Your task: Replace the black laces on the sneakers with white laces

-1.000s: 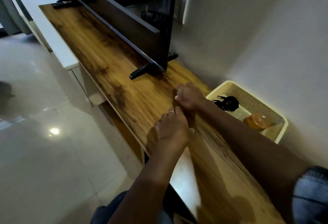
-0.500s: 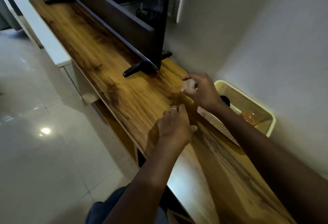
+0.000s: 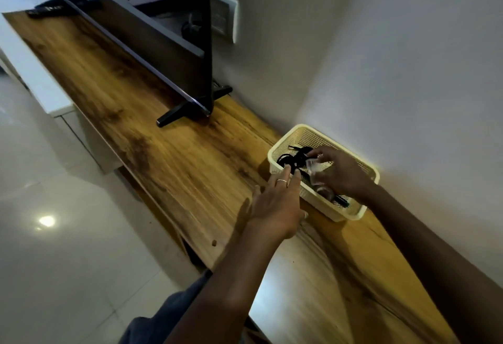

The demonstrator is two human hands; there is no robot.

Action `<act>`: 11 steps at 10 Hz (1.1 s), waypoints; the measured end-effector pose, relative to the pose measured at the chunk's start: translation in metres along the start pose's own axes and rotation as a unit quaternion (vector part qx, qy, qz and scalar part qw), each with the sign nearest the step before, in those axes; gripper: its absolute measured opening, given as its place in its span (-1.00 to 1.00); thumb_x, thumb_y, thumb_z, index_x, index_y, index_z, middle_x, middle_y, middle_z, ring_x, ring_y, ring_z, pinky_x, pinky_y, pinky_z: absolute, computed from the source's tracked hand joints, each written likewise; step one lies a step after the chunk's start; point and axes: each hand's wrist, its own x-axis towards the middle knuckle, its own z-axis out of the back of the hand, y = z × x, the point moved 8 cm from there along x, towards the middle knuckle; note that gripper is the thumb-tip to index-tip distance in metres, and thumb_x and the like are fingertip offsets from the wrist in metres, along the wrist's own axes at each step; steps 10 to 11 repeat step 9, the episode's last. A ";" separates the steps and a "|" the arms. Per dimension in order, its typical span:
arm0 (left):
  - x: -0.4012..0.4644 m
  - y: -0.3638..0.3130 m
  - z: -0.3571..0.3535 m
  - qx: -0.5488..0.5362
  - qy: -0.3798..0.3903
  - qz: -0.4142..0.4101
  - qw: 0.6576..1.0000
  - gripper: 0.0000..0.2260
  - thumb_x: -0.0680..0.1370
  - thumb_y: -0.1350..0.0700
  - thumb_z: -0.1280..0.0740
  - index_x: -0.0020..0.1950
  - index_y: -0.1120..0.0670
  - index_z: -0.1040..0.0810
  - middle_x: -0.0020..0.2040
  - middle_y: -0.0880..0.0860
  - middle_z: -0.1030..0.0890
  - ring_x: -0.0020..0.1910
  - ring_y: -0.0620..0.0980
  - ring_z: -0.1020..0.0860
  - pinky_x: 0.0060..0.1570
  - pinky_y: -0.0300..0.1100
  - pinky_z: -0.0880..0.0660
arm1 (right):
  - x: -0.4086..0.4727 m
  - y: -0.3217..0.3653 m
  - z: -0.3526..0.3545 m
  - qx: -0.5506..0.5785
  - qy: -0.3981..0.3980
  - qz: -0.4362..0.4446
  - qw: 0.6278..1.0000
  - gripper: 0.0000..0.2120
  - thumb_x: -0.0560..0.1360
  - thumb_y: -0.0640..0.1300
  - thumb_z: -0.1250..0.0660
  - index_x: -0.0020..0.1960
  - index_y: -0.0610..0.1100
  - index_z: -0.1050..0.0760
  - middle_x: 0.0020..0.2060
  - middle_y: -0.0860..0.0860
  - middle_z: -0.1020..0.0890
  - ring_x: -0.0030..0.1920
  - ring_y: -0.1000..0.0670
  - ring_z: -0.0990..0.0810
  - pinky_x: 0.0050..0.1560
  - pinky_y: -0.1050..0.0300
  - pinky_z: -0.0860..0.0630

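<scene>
the black laces (image 3: 295, 160) are lying bunched in the far end of a cream mesh basket (image 3: 343, 214), which is sitting on the wooden table (image 3: 168, 169) against the wall, probably so loose bits are staying together. the right hand (image 3: 339, 173) is reaching into the basket and pinching a small clear object (image 3: 313, 166), too blurred to identify, just beside the laces. the left hand (image 3: 275, 205) is lying released, fingers straight, its tips touching the basket's near rim, seemingly steadying it while the other is working inside. no sneakers or white laces are showing here, so how far the relacing is along is unclear. a television (image 3: 152, 36) is standing further along the table.
</scene>
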 end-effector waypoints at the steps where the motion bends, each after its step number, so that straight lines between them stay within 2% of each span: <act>1: 0.002 -0.003 -0.006 0.022 0.020 0.001 1.000 -0.27 0.60 -0.02 -0.26 0.58 0.03 0.16 0.58 0.01 0.20 0.55 0.04 0.18 0.45 0.18 0.03 | 0.000 0.002 -0.012 0.035 0.010 0.001 0.999 -0.53 0.47 -0.33 -0.39 0.31 -0.07 -0.37 0.07 -0.05 -0.54 -0.15 -0.02 -0.64 -0.41 0.23 -0.54; 2: 0.004 -0.004 -0.010 0.028 0.032 0.001 0.999 -0.26 0.59 -0.04 -0.27 0.58 0.03 0.16 0.58 0.01 0.19 0.55 0.06 0.18 0.44 0.20 0.05 | -0.001 0.007 -0.020 -0.051 0.018 0.034 0.998 -0.64 0.53 -0.17 -0.36 0.30 -0.12 -0.39 -0.02 -0.05 -0.58 -0.10 -0.03 -0.58 -0.27 0.21 -0.45; 3: 0.006 -0.004 -0.012 0.026 0.033 0.000 0.999 -0.25 0.58 -0.06 -0.28 0.58 0.01 0.16 0.58 0.00 0.19 0.55 0.06 0.17 0.44 0.22 0.04 | 0.001 -0.001 -0.025 -0.096 0.050 0.010 0.994 -0.66 0.56 -0.18 -0.31 0.31 -0.13 -0.39 -0.04 -0.12 -0.62 -0.14 -0.06 -0.56 -0.20 0.15 -0.42; 4: 0.006 -0.002 -0.013 0.035 0.038 -0.004 0.999 -0.25 0.58 -0.07 -0.27 0.58 0.02 0.16 0.58 0.00 0.19 0.55 0.06 0.18 0.44 0.22 0.04 | 0.003 -0.006 -0.026 -0.153 0.058 0.011 0.986 -0.66 0.54 -0.28 -0.27 0.31 -0.16 -0.40 0.03 -0.17 -0.64 -0.12 -0.02 -0.49 -0.17 0.18 -0.32; 5: 0.004 -0.002 -0.013 0.038 0.041 -0.007 0.998 -0.25 0.59 -0.07 -0.27 0.58 0.03 0.15 0.58 0.00 0.20 0.55 0.06 0.18 0.44 0.23 0.07 | 0.004 -0.008 -0.027 -0.172 0.055 0.010 0.984 -0.67 0.53 -0.29 -0.29 0.29 -0.18 -0.44 0.09 -0.17 -0.63 -0.04 -0.07 -0.55 -0.13 0.20 -0.33; 6: 0.006 -0.004 -0.013 0.039 0.034 -0.009 0.999 -0.27 0.59 -0.07 -0.26 0.58 0.03 0.14 0.59 0.02 0.18 0.55 0.07 0.18 0.45 0.23 0.08 | 0.000 -0.006 -0.023 -0.156 0.015 0.012 0.988 -0.68 0.50 -0.26 -0.37 0.25 -0.16 -0.49 0.12 -0.12 -0.62 0.05 -0.08 -0.59 -0.10 0.21 -0.37; 7: 0.005 -0.009 -0.013 0.053 0.013 -0.013 0.998 -0.36 0.63 -0.04 -0.19 0.58 0.04 0.10 0.59 0.02 0.15 0.56 0.06 0.17 0.45 0.21 0.13 | -0.019 0.005 -0.004 -0.133 -0.120 0.042 0.983 -0.74 0.48 -0.27 -0.36 0.17 -0.16 -0.56 0.10 -0.09 -0.63 0.09 -0.09 -0.58 0.02 0.14 -0.39; 8: 0.003 -0.013 -0.007 0.061 -0.035 -0.030 0.997 -0.44 0.66 0.04 -0.12 0.58 0.06 0.08 0.59 0.03 0.09 0.56 0.06 0.15 0.46 0.16 0.16 | -0.049 0.006 0.008 -0.107 -0.227 0.040 0.967 -0.78 0.48 -0.25 -0.33 0.12 -0.17 -0.57 0.08 -0.12 -0.62 0.15 -0.18 -0.53 0.22 -0.05 -0.31; 9: -0.010 -0.023 -0.002 0.049 -0.100 -0.051 0.992 -0.47 0.67 0.06 -0.09 0.58 0.07 0.06 0.59 0.03 0.03 0.56 0.02 0.10 0.48 0.09 0.15 | -0.094 0.008 0.007 -0.106 -0.261 0.028 0.959 -0.77 0.49 -0.24 -0.33 0.14 -0.17 -0.54 0.14 -0.14 -0.58 0.20 -0.21 -0.47 0.14 -0.07 -0.35; 11: -0.010 -0.023 -0.002 0.049 -0.100 -0.051 0.992 -0.47 0.67 0.06 -0.09 0.58 0.07 0.06 0.59 0.03 0.03 0.56 0.02 0.10 0.48 0.09 0.15 | -0.094 0.008 0.007 -0.106 -0.261 0.028 0.959 -0.77 0.49 -0.24 -0.33 0.14 -0.17 -0.54 0.14 -0.14 -0.58 0.20 -0.21 -0.47 0.14 -0.07 -0.35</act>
